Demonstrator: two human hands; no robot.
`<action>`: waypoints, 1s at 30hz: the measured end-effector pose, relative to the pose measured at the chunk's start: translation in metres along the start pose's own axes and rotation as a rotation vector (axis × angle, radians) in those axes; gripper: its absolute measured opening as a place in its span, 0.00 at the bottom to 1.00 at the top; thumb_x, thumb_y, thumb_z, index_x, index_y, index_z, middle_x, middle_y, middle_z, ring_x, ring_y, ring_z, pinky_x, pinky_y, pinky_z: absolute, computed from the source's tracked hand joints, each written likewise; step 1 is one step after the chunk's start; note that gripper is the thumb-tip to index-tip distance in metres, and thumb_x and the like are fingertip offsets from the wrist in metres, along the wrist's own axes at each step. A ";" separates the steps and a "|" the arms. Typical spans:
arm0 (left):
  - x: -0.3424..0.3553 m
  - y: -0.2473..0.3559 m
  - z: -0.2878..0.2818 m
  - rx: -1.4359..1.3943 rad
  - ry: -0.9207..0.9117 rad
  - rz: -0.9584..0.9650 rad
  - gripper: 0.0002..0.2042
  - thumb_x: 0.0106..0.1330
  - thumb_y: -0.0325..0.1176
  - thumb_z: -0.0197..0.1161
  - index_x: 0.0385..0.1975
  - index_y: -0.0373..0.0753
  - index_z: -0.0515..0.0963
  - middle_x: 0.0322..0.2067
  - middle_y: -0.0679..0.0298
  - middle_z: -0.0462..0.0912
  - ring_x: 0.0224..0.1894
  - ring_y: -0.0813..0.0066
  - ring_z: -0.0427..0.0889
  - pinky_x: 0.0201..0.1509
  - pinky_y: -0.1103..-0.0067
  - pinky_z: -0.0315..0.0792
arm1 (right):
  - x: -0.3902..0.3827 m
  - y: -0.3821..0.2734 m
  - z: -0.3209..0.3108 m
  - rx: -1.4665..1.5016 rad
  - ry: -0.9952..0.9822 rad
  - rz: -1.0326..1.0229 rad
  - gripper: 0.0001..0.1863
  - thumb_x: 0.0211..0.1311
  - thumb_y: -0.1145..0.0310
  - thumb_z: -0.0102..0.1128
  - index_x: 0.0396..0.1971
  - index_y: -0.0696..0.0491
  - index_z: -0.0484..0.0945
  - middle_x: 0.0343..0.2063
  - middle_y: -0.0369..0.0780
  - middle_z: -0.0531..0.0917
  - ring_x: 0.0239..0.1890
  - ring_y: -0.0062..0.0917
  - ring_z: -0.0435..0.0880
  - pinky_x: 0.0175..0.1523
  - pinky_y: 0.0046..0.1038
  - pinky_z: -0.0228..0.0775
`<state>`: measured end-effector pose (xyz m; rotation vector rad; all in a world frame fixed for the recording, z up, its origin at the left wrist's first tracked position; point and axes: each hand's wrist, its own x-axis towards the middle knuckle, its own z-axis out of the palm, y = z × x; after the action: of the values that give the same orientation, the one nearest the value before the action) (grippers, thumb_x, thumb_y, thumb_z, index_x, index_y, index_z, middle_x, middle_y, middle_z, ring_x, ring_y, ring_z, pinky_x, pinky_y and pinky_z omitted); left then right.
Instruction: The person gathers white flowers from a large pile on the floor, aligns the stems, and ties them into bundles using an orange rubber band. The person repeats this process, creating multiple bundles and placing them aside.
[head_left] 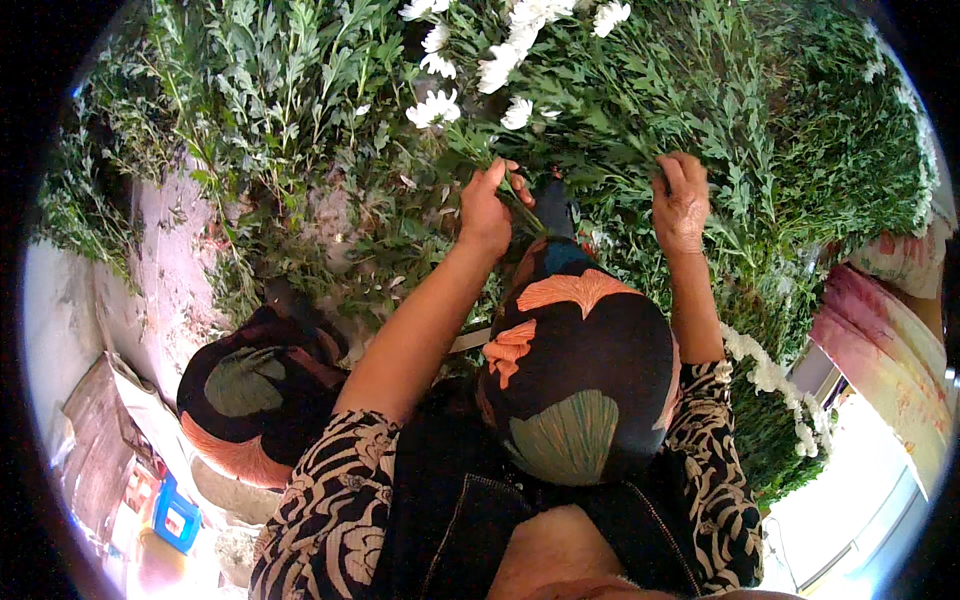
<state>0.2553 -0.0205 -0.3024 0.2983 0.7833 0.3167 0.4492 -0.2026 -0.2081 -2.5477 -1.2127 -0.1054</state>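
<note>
My left hand (487, 208) is closed round a few green stems of white chrysanthemums (434, 108). The cut stem ends (535, 218) stick out below the fist, toward my knee, and leaves fan out above it. To the right, my right hand (682, 200) is at the edge of a heap of leafy stems (640, 110), its fingers curled down. Whatever is between those fingers, if anything, is hidden. More white blooms (508, 62) lie at the far middle, beyond my left hand.
Leafy stems (290, 90) also cover the far left. My knees, in patterned dark trousers (575, 390), rise between my arms. A row of white flowers (775, 375) lies at right, near a pink and yellow cloth (880, 360). A blue plastic item (176, 515) is at lower left.
</note>
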 end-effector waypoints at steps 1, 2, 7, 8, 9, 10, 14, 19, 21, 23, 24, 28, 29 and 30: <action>-0.001 -0.005 -0.004 -0.021 -0.007 0.006 0.13 0.73 0.42 0.55 0.40 0.36 0.73 0.29 0.61 0.76 0.29 0.64 0.77 0.38 0.65 0.73 | -0.005 0.000 -0.001 0.101 -0.007 0.017 0.12 0.59 0.74 0.65 0.44 0.52 0.81 0.38 0.44 0.81 0.39 0.44 0.81 0.45 0.39 0.73; 0.002 -0.009 -0.013 -0.036 -0.006 0.024 0.12 0.72 0.42 0.55 0.40 0.38 0.73 0.30 0.61 0.77 0.30 0.63 0.77 0.40 0.64 0.73 | -0.011 -0.007 0.006 0.161 -0.033 0.029 0.13 0.60 0.76 0.64 0.45 0.53 0.80 0.38 0.46 0.81 0.34 0.46 0.81 0.40 0.38 0.75; 0.005 -0.013 -0.021 -0.159 0.106 -0.043 0.12 0.72 0.43 0.55 0.38 0.39 0.72 0.33 0.58 0.79 0.32 0.60 0.78 0.42 0.62 0.74 | -0.032 -0.025 0.040 0.034 -0.008 -0.035 0.18 0.55 0.76 0.66 0.47 0.52 0.77 0.45 0.42 0.81 0.48 0.43 0.78 0.51 0.41 0.72; 0.002 -0.015 -0.026 -0.180 0.129 -0.041 0.12 0.72 0.43 0.55 0.38 0.39 0.72 0.33 0.57 0.80 0.32 0.59 0.78 0.42 0.62 0.74 | -0.024 -0.038 0.046 -0.045 -0.004 -0.061 0.20 0.52 0.75 0.67 0.47 0.52 0.77 0.44 0.42 0.81 0.49 0.43 0.78 0.52 0.42 0.71; 0.001 -0.017 -0.031 -0.202 0.152 -0.039 0.12 0.72 0.43 0.55 0.38 0.39 0.72 0.34 0.57 0.80 0.32 0.59 0.78 0.42 0.62 0.75 | -0.017 -0.050 0.050 -0.124 0.002 -0.087 0.21 0.49 0.74 0.69 0.47 0.53 0.77 0.43 0.41 0.80 0.49 0.42 0.77 0.54 0.42 0.69; 0.001 -0.016 -0.030 -0.211 0.160 -0.049 0.12 0.73 0.43 0.54 0.38 0.39 0.72 0.33 0.56 0.80 0.32 0.59 0.78 0.42 0.62 0.75 | -0.015 -0.047 0.053 -0.156 -0.073 -0.101 0.22 0.47 0.75 0.68 0.47 0.52 0.78 0.43 0.41 0.80 0.50 0.42 0.77 0.55 0.43 0.68; 0.004 -0.011 -0.029 -0.248 0.168 -0.012 0.13 0.73 0.44 0.52 0.38 0.39 0.72 0.31 0.57 0.80 0.29 0.61 0.79 0.39 0.63 0.75 | -0.009 -0.034 0.048 -0.134 -0.219 -0.137 0.25 0.41 0.79 0.64 0.46 0.53 0.78 0.41 0.42 0.79 0.49 0.43 0.77 0.54 0.43 0.69; 0.003 0.002 -0.022 -0.270 0.074 0.101 0.14 0.73 0.43 0.50 0.41 0.38 0.74 0.29 0.58 0.80 0.26 0.63 0.77 0.36 0.65 0.75 | -0.016 -0.074 -0.006 0.070 -0.167 0.061 0.20 0.49 0.82 0.62 0.46 0.56 0.76 0.46 0.46 0.81 0.47 0.50 0.81 0.48 0.42 0.75; -0.005 0.009 -0.010 -0.190 0.096 0.145 0.15 0.72 0.42 0.50 0.44 0.37 0.75 0.28 0.59 0.79 0.26 0.64 0.77 0.34 0.66 0.75 | -0.019 -0.075 -0.008 0.074 -0.161 0.106 0.19 0.52 0.79 0.64 0.46 0.56 0.77 0.47 0.46 0.81 0.47 0.50 0.81 0.48 0.40 0.75; -0.004 0.009 -0.006 -0.255 0.086 0.128 0.15 0.71 0.41 0.50 0.46 0.37 0.75 0.26 0.60 0.78 0.27 0.65 0.77 0.32 0.66 0.74 | -0.019 -0.074 -0.004 0.095 -0.098 0.111 0.18 0.54 0.78 0.66 0.46 0.56 0.77 0.47 0.46 0.82 0.47 0.50 0.81 0.48 0.40 0.75; -0.003 0.006 -0.001 -0.284 0.145 0.121 0.15 0.70 0.41 0.49 0.45 0.37 0.75 0.25 0.61 0.78 0.27 0.65 0.77 0.31 0.66 0.74 | -0.017 -0.072 0.001 0.116 -0.042 0.092 0.18 0.54 0.77 0.66 0.47 0.56 0.77 0.46 0.46 0.82 0.46 0.50 0.82 0.47 0.39 0.75; -0.003 0.015 -0.002 -0.347 0.208 0.089 0.12 0.69 0.40 0.52 0.42 0.37 0.74 0.25 0.61 0.77 0.26 0.66 0.77 0.27 0.66 0.73 | -0.003 -0.080 0.004 0.093 -0.077 0.284 0.18 0.59 0.73 0.68 0.49 0.55 0.78 0.39 0.49 0.84 0.38 0.40 0.84 0.44 0.34 0.75; -0.001 0.017 -0.003 -0.367 0.228 0.088 0.12 0.69 0.39 0.53 0.41 0.37 0.74 0.25 0.61 0.77 0.25 0.66 0.77 0.27 0.65 0.72 | -0.001 -0.082 0.004 0.085 -0.147 0.417 0.17 0.60 0.72 0.68 0.50 0.55 0.79 0.38 0.50 0.84 0.37 0.38 0.84 0.43 0.32 0.74; -0.002 0.018 -0.006 -0.318 0.175 0.127 0.12 0.69 0.40 0.56 0.40 0.36 0.73 0.26 0.59 0.79 0.23 0.65 0.78 0.27 0.66 0.74 | -0.002 -0.082 0.005 0.112 -0.134 0.388 0.15 0.65 0.71 0.66 0.50 0.56 0.79 0.34 0.46 0.85 0.33 0.26 0.81 0.42 0.27 0.72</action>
<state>0.2463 -0.0042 -0.2982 0.0208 0.8732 0.5860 0.3852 -0.1540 -0.1928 -2.6689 -0.7207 0.2181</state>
